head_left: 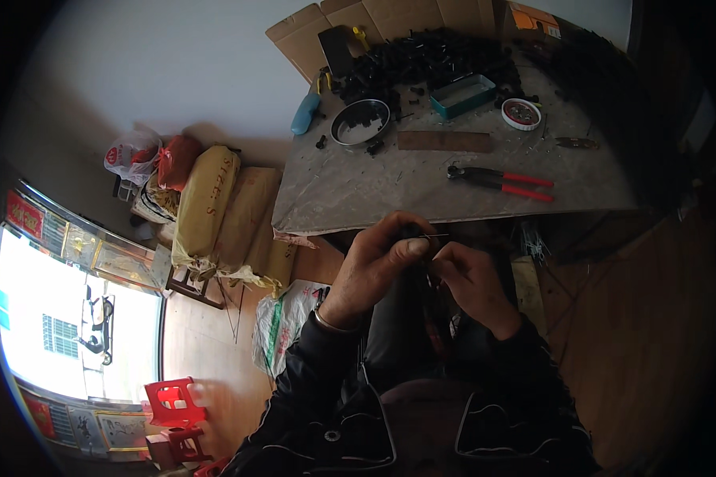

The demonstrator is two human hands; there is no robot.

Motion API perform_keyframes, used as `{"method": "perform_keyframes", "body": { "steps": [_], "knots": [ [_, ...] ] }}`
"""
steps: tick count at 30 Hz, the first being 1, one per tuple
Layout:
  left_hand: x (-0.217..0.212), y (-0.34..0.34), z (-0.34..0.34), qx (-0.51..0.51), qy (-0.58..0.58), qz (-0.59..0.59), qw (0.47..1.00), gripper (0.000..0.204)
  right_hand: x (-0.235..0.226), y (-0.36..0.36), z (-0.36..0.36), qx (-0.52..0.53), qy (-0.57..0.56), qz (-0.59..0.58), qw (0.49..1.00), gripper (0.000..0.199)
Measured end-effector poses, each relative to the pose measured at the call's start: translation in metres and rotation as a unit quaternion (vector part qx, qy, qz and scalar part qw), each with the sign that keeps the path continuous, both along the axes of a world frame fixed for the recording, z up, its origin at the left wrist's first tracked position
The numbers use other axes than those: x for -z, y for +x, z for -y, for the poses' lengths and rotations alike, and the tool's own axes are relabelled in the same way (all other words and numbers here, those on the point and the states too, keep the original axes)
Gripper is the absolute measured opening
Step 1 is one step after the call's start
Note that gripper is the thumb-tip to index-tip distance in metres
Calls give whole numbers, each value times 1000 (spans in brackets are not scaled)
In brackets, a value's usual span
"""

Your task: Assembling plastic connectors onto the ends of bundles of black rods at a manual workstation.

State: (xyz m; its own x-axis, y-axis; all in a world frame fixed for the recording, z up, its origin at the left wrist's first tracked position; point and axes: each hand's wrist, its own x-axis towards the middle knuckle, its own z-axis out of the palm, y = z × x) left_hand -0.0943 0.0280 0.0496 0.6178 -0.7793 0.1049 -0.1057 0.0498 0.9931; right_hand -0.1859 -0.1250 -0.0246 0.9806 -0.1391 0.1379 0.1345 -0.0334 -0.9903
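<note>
Here the left hand point(378, 266) and the right hand point(471, 278) meet just below the near edge of the surface point(358, 191), both with fingers pinched together on a small dark part point(423, 242) from which a thin wire sticks out to the right; what the part is cannot be told. On the surface beyond lie red-handled pliers point(505, 181), a round metal bowl point(360, 122), a teal tray point(463, 95) and a heap of black pieces point(429, 60).
</note>
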Motion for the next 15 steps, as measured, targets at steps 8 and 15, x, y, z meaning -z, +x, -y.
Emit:
{"method": "perform_keyframes", "body": {
  "steps": [8,15],
  "knots": [
    [15,0,3,-31,-12,24,999,30,-1,-2,-13,96,-78,47,991,22],
    [28,-1,9,-34,-134,-54,989,28,-24,2,14,48,-82,-7,995,18]
  ]
}}
